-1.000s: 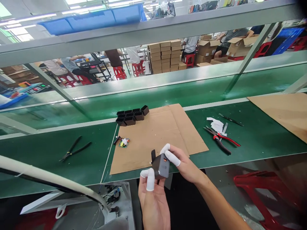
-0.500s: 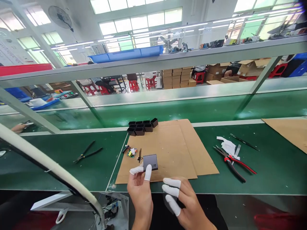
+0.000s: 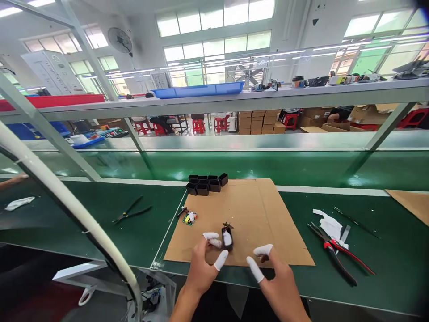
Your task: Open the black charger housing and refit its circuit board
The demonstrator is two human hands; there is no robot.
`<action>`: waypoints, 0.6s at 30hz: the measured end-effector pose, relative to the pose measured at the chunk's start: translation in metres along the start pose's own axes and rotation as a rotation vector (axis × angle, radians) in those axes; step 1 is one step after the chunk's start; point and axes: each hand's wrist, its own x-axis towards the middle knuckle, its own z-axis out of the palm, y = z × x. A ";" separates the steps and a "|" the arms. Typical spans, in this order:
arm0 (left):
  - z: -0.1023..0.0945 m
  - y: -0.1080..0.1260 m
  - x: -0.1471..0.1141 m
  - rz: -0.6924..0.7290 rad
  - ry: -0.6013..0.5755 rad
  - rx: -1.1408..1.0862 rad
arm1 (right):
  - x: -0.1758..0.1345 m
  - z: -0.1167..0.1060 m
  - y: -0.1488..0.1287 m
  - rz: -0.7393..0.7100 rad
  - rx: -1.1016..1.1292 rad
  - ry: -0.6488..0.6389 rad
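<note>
Pinching a dark charger (image 3: 227, 237), left hand (image 3: 203, 267); right hand (image 3: 276, 281) empty

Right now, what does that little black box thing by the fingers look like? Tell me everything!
The small black plastic charger casing stands on the brown cardboard sheet, near its front edge. It looks dark and boxy, with thin metal prongs sticking out on top. The left hand, wearing white finger covers, pinches it. The right hand hovers nearby, not touching it.

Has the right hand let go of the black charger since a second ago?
Yes. The right hand is off the charger and hangs at the near edge of the cardboard; only the left hand holds it.
</note>
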 end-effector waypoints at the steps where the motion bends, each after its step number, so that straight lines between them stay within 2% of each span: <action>1: -0.002 -0.001 -0.001 0.011 -0.036 0.003 | 0.001 0.006 -0.005 -0.031 -0.016 -0.030; 4: -0.008 -0.003 0.001 0.037 -0.085 0.022 | 0.006 0.025 -0.015 -0.079 -0.072 -0.069; 8: -0.011 -0.005 0.004 0.057 -0.062 0.040 | 0.021 0.040 -0.010 -0.194 -0.102 -0.112; 13: -0.015 -0.009 0.005 0.066 -0.030 0.062 | 0.045 0.035 -0.004 -0.386 -0.100 -0.135; 18: -0.018 -0.013 0.008 0.065 -0.043 0.065 | 0.058 0.033 0.001 -0.472 -0.131 -0.119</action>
